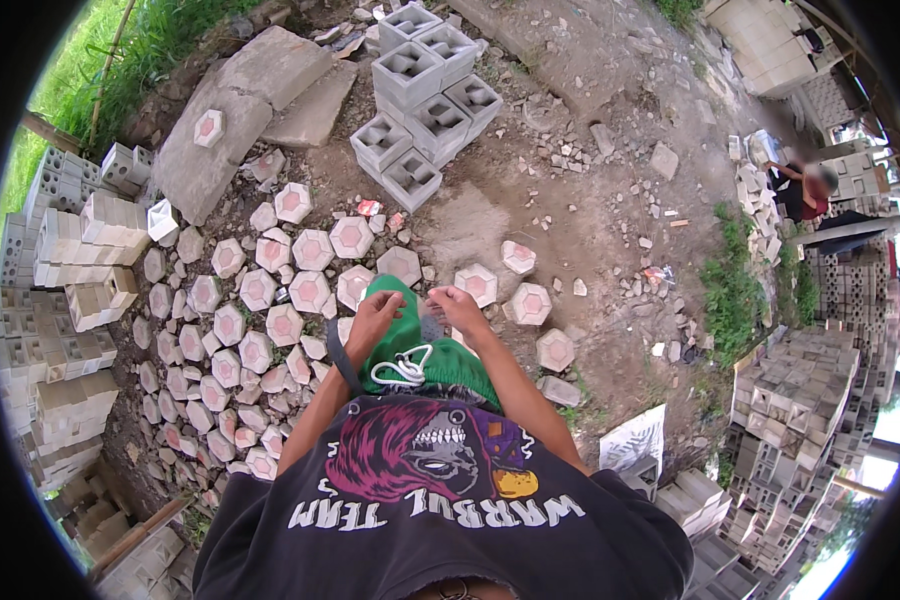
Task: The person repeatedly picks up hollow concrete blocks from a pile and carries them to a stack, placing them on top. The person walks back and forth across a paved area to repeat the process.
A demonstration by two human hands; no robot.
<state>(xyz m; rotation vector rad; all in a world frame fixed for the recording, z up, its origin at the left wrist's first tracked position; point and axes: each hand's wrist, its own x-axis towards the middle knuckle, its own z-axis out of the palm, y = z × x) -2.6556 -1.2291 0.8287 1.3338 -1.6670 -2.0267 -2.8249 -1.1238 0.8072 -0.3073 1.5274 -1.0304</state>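
Note:
My left hand (378, 312) and my right hand (458, 308) are held a short way apart in front of my green shorts (400, 335). The fingers of both are curled in with the tips together; anything between them is too small to make out. By my left forearm hangs a dark grey strap (341, 358). Below the hands lies the white drawstring (403, 367) of the shorts. Pale hexagonal pavers with reddish centres surround me on the ground, the nearest being one paver (356, 286) beside my left hand and another paver (476, 285) beyond my right.
Stacked grey hollow blocks (410, 100) stand ahead. Broken concrete slabs (232, 120) lie at the far left, with one paver (209, 128) on top. More block stacks (65, 340) line the left, and others (795, 390) the right. Another person (808, 190) is at the far right.

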